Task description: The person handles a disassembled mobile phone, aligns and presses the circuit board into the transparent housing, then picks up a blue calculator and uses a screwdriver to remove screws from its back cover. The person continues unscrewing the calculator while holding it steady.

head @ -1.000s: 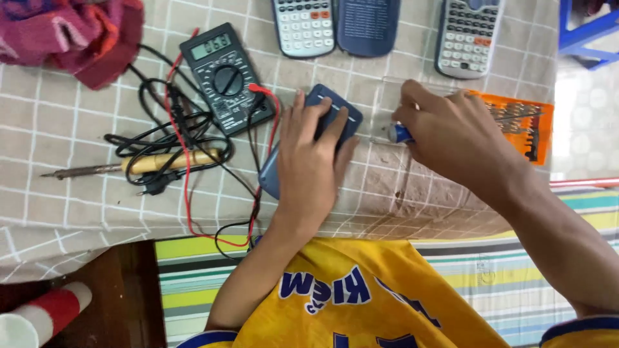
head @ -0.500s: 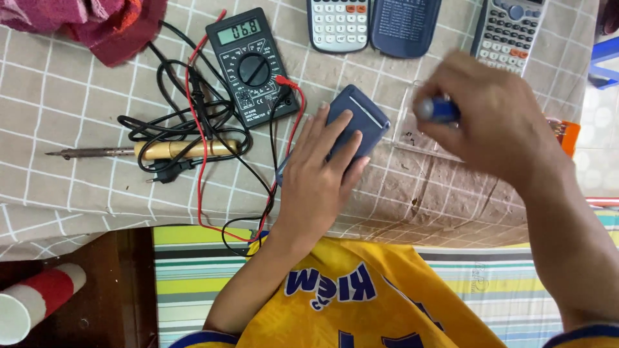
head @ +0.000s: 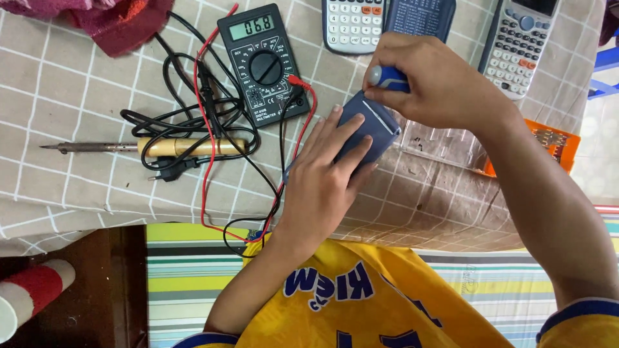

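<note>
My left hand (head: 329, 171) lies flat on a dark blue calculator (head: 377, 122) turned face down on the checked tablecloth, pinning it in place. My right hand (head: 432, 87) grips a small screwdriver with a blue and white handle (head: 387, 77), held upright over the calculator's far end. The screwdriver's tip is hidden behind my fingers.
A black multimeter (head: 263, 63) with red and black leads sits to the left, beside a soldering iron (head: 155, 147) and its coiled cord. Three calculators (head: 351, 24) line the far edge. An orange bit case (head: 548, 145) lies behind my right forearm. A red cloth (head: 113, 19) is at top left.
My right hand carried the screwdriver from the orange case on the right over to the far end of the blue calculator. My left hand stayed on the calculator.
</note>
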